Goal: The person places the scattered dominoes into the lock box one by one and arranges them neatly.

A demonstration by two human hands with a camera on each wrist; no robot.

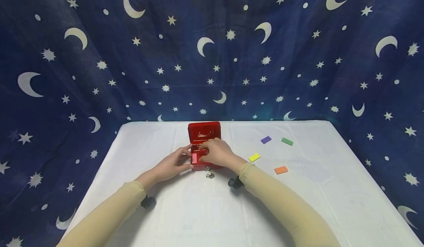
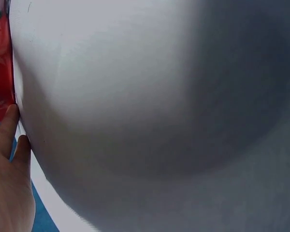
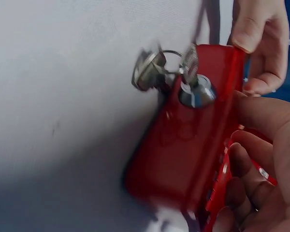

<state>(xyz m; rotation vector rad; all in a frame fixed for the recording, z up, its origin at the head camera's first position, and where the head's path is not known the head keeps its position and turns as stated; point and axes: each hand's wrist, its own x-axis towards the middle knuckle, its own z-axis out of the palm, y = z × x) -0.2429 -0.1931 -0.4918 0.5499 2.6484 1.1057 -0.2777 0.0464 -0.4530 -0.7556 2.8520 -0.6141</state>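
Observation:
A small red cash box (image 1: 207,167) stands with its lid (image 1: 204,131) raised. Inside, at the left, is a pink block (image 1: 194,158). My left hand (image 1: 170,164) is at the box's left side, its thumb touching the front left corner. My right hand (image 1: 218,153) reaches over the box with its fingers inside, thumb and forefinger apart. In the right wrist view the fingertips (image 3: 239,157) dip past the rim, and no block shows between them. Keys (image 3: 152,70) hang from the front lock (image 3: 198,92).
To the right on the white table (image 1: 198,210) lie a yellow block (image 1: 254,157), a purple block (image 1: 266,140), a green block (image 1: 287,141) and an orange block (image 1: 281,170). A dark blue curtain (image 1: 185,88) with moons and stars encloses the back and sides.

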